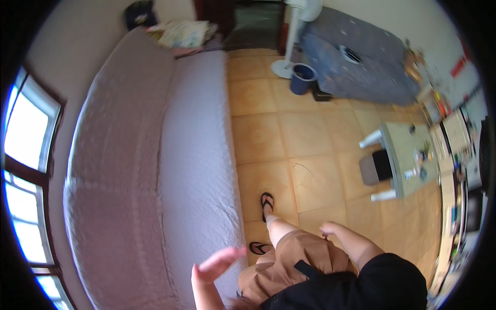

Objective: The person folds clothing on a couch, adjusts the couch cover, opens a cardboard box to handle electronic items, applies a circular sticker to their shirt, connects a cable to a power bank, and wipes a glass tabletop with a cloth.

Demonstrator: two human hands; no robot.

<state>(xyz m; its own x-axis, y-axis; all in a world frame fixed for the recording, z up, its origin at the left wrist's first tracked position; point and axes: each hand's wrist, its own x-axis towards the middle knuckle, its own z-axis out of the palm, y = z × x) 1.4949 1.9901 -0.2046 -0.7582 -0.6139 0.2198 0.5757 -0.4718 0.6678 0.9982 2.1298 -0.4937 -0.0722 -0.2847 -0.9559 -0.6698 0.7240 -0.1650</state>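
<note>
My left hand (221, 264) is raised over the near part of the long sofa's pale cover (197, 155). It is blurred and holds nothing, its thumb apart from the other fingers. My right hand (328, 229) hangs beside my brown shorts (294, 248), above the tiled floor (317, 186); its fingers look curled, and whether anything is inside them cannot be made out. My feet, in black flip-flops (267, 199), stand on the tiles beside the sofa.
A small table (410, 155) with items on it stands at the right, a stool (370, 170) partly beneath it. Farther off are a blue bin (303, 79), a white standing fan (285, 69) and a sofa with a grey-blue cover (360, 77). Folded cloths (184, 35) lie at the long sofa's far end, near a doorway (254, 25).
</note>
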